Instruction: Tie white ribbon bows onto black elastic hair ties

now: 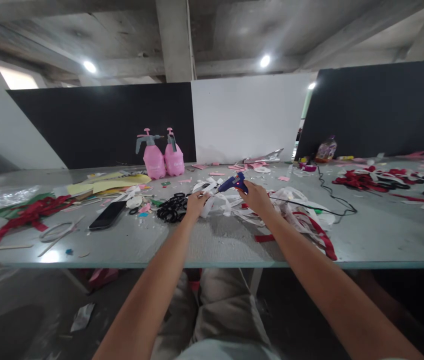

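In my right hand (255, 196) is a blue hot glue gun (231, 183), a small red light showing on its side and its nozzle angled left and down. My left hand (197, 204) is closed in a pinch on a white ribbon (207, 206), just under the glue gun's tip. Whether the nozzle touches the ribbon I cannot tell. Left of that hand sits a bundle of black loops (173, 207). A heap of white and red ribbons (290, 207) spreads out beneath and beyond my right forearm.
Two pink spray bottles (154, 162) stand at the back of the table (219, 250). A black phone (107, 216) and red ribbons (34, 212) lie on the left. The gun's black cord (332, 186) runs right, towards a bottle of amber liquid (326, 150). Panels stand behind.
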Demonstrator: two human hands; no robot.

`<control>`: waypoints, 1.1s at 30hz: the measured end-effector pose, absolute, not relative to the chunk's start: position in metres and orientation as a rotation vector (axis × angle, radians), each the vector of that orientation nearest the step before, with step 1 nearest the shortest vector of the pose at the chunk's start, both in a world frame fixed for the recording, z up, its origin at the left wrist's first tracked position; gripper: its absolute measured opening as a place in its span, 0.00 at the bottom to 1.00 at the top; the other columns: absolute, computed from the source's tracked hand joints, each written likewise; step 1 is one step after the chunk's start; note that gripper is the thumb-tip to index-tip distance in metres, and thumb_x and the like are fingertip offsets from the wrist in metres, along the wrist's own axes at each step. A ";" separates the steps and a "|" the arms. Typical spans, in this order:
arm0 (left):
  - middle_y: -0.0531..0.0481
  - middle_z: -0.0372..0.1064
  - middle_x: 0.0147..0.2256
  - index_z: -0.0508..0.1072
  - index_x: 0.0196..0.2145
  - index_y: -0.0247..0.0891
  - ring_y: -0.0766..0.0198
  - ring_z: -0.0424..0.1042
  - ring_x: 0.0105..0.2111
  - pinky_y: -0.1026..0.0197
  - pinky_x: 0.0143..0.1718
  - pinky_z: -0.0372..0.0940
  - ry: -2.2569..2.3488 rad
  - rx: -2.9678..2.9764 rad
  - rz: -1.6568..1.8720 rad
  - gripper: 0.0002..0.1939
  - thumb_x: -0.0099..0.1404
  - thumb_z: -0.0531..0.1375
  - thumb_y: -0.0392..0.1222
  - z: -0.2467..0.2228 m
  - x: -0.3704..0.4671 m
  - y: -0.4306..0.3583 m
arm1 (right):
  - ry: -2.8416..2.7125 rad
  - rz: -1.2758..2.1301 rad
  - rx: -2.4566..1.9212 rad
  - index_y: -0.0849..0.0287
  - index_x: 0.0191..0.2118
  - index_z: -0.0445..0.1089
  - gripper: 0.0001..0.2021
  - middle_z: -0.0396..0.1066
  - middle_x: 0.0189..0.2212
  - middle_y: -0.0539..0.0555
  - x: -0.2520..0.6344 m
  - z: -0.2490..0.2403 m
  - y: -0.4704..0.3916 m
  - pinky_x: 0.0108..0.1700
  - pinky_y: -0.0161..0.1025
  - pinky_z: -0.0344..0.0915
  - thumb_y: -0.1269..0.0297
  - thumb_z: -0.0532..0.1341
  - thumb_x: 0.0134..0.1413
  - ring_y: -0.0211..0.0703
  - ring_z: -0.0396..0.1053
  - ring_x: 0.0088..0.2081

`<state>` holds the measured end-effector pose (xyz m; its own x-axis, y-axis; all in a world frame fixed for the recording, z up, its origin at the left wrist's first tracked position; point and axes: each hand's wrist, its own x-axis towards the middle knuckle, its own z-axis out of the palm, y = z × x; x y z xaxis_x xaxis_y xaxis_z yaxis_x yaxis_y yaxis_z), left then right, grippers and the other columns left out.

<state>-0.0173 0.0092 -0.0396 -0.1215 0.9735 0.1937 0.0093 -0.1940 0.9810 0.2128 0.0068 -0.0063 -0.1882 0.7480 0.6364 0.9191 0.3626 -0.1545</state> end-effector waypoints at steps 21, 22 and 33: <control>0.50 0.72 0.24 0.72 0.33 0.34 0.66 0.69 0.21 0.67 0.21 0.61 1.168 1.306 1.493 0.13 0.53 0.63 0.47 -0.043 -0.019 0.010 | -1.994 -0.362 -1.364 0.61 0.47 0.68 0.15 0.74 0.40 0.60 0.218 -0.008 0.009 0.38 0.37 0.60 0.60 0.53 0.59 0.49 0.71 0.39; 0.50 0.71 0.24 0.72 0.33 0.34 0.66 0.69 0.21 0.67 0.21 0.61 1.155 1.291 1.498 0.13 0.53 0.63 0.46 -0.043 -0.019 0.010 | -1.992 -0.366 -1.362 0.61 0.48 0.68 0.16 0.74 0.41 0.61 0.217 -0.008 0.009 0.38 0.37 0.60 0.60 0.53 0.59 0.49 0.71 0.39; 0.52 0.71 0.24 0.71 0.35 0.37 0.64 0.71 0.22 0.67 0.21 0.62 1.127 1.217 1.537 0.13 0.55 0.63 0.46 -0.035 -0.017 0.001 | -1.516 -0.485 -1.612 0.63 0.50 0.64 0.23 0.73 0.37 0.62 0.285 0.061 0.002 0.34 0.39 0.56 0.53 0.60 0.53 0.49 0.69 0.37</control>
<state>-0.0167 0.0012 -0.0348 -0.1628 0.9630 0.2148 -0.0846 -0.2305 0.9694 0.2848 0.0021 0.0605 0.1904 0.6162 0.7643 0.9454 0.0947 -0.3119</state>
